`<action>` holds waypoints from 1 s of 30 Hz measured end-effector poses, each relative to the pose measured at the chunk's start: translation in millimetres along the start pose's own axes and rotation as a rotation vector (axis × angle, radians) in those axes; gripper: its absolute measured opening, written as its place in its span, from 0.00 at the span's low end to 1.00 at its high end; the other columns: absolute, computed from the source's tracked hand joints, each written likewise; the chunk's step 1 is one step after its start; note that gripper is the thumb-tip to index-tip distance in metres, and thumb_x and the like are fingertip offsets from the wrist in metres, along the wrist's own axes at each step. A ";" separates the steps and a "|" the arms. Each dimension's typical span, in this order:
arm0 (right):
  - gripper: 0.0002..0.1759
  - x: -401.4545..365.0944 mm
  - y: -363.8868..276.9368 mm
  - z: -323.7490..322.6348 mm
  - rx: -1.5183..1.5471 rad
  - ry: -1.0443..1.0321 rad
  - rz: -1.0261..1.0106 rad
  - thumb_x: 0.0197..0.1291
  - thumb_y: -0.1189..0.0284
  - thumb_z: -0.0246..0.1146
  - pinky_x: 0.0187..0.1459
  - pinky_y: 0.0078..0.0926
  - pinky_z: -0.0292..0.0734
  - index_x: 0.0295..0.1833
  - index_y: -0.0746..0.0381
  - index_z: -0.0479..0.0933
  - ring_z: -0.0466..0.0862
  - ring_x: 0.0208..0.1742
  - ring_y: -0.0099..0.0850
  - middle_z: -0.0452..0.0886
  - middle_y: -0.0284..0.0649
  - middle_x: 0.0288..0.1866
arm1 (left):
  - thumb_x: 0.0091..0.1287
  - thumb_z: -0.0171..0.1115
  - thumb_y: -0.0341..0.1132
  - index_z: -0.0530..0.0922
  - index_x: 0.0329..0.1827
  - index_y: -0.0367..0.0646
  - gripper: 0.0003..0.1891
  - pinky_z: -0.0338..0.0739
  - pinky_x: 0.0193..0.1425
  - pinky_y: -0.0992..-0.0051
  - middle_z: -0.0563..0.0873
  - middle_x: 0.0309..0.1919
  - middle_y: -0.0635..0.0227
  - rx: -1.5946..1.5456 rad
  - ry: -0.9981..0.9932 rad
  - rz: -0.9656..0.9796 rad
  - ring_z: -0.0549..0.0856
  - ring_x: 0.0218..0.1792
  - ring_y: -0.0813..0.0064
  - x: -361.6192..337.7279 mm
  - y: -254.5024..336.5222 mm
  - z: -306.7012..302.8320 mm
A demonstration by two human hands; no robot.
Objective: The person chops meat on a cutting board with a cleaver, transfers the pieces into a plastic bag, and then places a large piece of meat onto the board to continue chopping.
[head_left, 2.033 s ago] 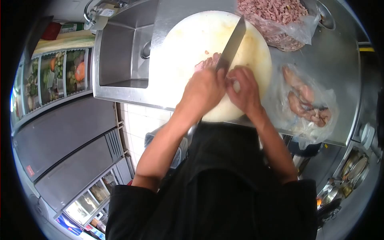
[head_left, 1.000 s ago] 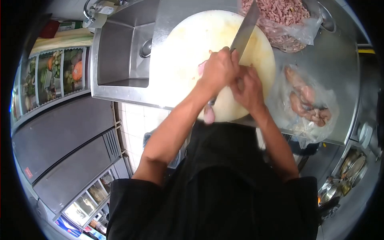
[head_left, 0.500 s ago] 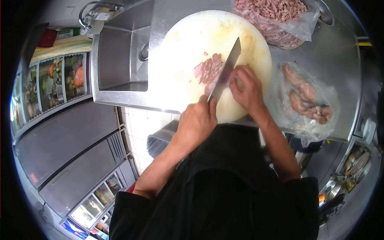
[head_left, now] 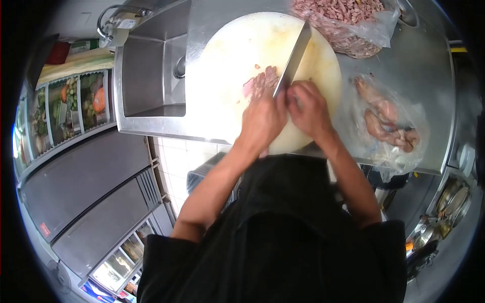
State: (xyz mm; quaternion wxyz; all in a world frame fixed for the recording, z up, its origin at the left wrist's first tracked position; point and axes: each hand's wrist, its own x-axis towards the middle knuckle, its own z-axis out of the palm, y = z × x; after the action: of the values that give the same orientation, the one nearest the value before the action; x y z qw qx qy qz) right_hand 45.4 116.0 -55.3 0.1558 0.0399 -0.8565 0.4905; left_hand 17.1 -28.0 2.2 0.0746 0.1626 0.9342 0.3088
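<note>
My left hand (head_left: pixel 263 121) is wrapped round the handle of a cleaver-like knife (head_left: pixel 294 58), its long blade pointing away over a round white cutting board (head_left: pixel 227 55). Close against the blade's right side, my right hand (head_left: pixel 308 108) is closed with curled fingertips. Whatever those fingers press on is hidden beneath them. Sliced pink meat (head_left: pixel 263 81) lies in a small pile left of the blade, with a few scraps around it. Part of the pile is covered by my left hand. A small pink piece shows at the board's near edge, below my left wrist.
A clear plastic bag (head_left: pixel 353 40) heaped with cut meat sits behind the board. To the right, larger meat pieces (head_left: pixel 384 116) lie on another clear bag on the steel counter (head_left: pixel 424 70). A steel sink (head_left: pixel 146 76) with a faucet is at left, beside a refrigerated display (head_left: pixel 70 106).
My left hand and the knife have moved forward, away from my body, and slightly right. The left hand is now beside my right hand, which has stayed nearly in place.
</note>
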 end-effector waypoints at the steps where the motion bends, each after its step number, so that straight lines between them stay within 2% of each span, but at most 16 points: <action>1: 0.10 0.8 0.4 -0.3 -0.008 -0.001 -0.003 0.55 0.83 0.66 0.68 0.50 0.75 0.43 0.64 0.77 0.83 0.50 0.48 0.82 0.44 0.45 | 0.76 0.58 0.35 0.80 0.42 0.28 0.14 0.81 0.35 0.48 0.83 0.23 0.36 0.009 0.024 0.029 0.85 0.28 0.35 17.4 -0.7 4.3; 2: 0.10 -0.1 1.2 -1.1 -0.018 -0.002 -0.007 0.56 0.84 0.66 0.68 0.50 0.75 0.43 0.64 0.77 0.83 0.51 0.48 0.82 0.44 0.45 | 0.76 0.57 0.37 0.81 0.41 0.28 0.16 0.81 0.37 0.48 0.83 0.24 0.35 0.018 0.048 0.058 0.86 0.29 0.35 34.7 -1.4 8.7; 4: 0.09 -1.4 -0.7 -5.3 -0.008 -0.013 -0.009 0.57 0.84 0.66 0.69 0.49 0.75 0.43 0.65 0.77 0.83 0.51 0.49 0.83 0.45 0.45 | 0.76 0.56 0.39 0.83 0.34 0.29 0.19 0.80 0.39 0.48 0.84 0.25 0.35 0.008 -0.015 -0.067 0.85 0.30 0.35 53.0 15.5 -1.9; 8: 0.09 -0.3 -4.9 -13.0 0.041 -0.003 0.024 0.59 0.85 0.65 0.70 0.48 0.76 0.44 0.65 0.77 0.82 0.51 0.50 0.83 0.46 0.44 | 0.76 0.55 0.38 0.82 0.38 0.28 0.18 0.82 0.41 0.48 0.85 0.27 0.34 -0.017 -0.114 -0.120 0.85 0.31 0.34 34.5 25.4 -32.0; 9: 0.09 -0.2 -5.6 -13.2 0.048 0.003 0.034 0.59 0.85 0.65 0.70 0.48 0.76 0.44 0.65 0.77 0.82 0.51 0.50 0.82 0.46 0.44 | 0.78 0.56 0.39 0.80 0.39 0.26 0.19 0.80 0.36 0.50 0.83 0.24 0.36 0.012 -0.017 -0.019 0.86 0.28 0.36 20.5 20.8 -32.3; 12: 0.08 -0.7 -1.5 -9.4 0.009 0.012 0.013 0.59 0.84 0.65 0.71 0.47 0.76 0.44 0.65 0.76 0.83 0.50 0.50 0.82 0.46 0.43 | 0.77 0.58 0.35 0.79 0.38 0.26 0.16 0.78 0.32 0.50 0.81 0.21 0.36 0.055 -0.178 -0.178 0.85 0.26 0.36 -16.0 31.1 -51.8; 15: 0.07 -1.5 -1.9 -5.4 0.008 0.041 0.011 0.60 0.84 0.64 0.69 0.48 0.77 0.44 0.65 0.76 0.83 0.49 0.50 0.82 0.46 0.43 | 0.76 0.60 0.32 0.78 0.37 0.26 0.14 0.77 0.29 0.51 0.81 0.20 0.37 0.027 -0.246 -0.297 0.85 0.26 0.36 -40.8 33.8 -57.1; 19: 0.06 -1.9 0.1 -4.6 -0.015 0.022 0.029 0.61 0.83 0.64 0.64 0.48 0.79 0.43 0.66 0.77 0.83 0.48 0.50 0.82 0.46 0.43 | 0.77 0.59 0.32 0.78 0.36 0.27 0.14 0.77 0.29 0.51 0.81 0.20 0.37 -0.020 -0.121 -0.201 0.84 0.25 0.36 -33.2 20.1 -29.4; 22: 0.06 1.3 -0.3 -3.0 -0.030 0.003 0.030 0.61 0.83 0.64 0.60 0.45 0.80 0.43 0.66 0.77 0.83 0.48 0.49 0.82 0.45 0.43 | 0.74 0.59 0.32 0.79 0.42 0.28 0.11 0.80 0.30 0.46 0.83 0.20 0.39 -0.028 -0.065 -0.129 0.83 0.23 0.34 -10.6 15.3 -8.1; 23: 0.06 -0.7 -0.8 -1.2 -0.044 0.026 0.020 0.61 0.83 0.64 0.59 0.44 0.81 0.44 0.66 0.78 0.83 0.47 0.49 0.83 0.46 0.43 | 0.75 0.59 0.33 0.78 0.47 0.27 0.13 0.79 0.28 0.47 0.83 0.20 0.39 -0.009 -0.081 -0.111 0.83 0.22 0.35 -10.8 13.3 -8.7; 26: 0.07 0.9 -1.5 -1.6 -0.042 0.069 0.006 0.60 0.84 0.64 0.54 0.42 0.81 0.44 0.66 0.78 0.83 0.47 0.48 0.83 0.46 0.44 | 0.76 0.59 0.33 0.79 0.44 0.28 0.12 0.79 0.30 0.49 0.82 0.20 0.39 -0.009 -0.127 -0.182 0.83 0.23 0.36 -36.4 13.8 -25.8; 30: 0.08 -3.2 -0.8 -3.3 -0.026 0.040 -0.014 0.59 0.85 0.65 0.50 0.42 0.82 0.45 0.66 0.79 0.84 0.47 0.47 0.84 0.45 0.45 | 0.76 0.58 0.34 0.80 0.48 0.26 0.14 0.80 0.31 0.50 0.82 0.20 0.39 0.009 -0.052 -0.146 0.85 0.25 0.38 -21.3 13.0 -9.3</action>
State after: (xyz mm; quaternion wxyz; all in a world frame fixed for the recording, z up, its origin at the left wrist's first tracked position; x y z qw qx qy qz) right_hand 49.4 118.1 -54.0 0.1770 0.0342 -0.8592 0.4788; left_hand 38.2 -30.8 18.3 0.1203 0.1023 0.9426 0.2941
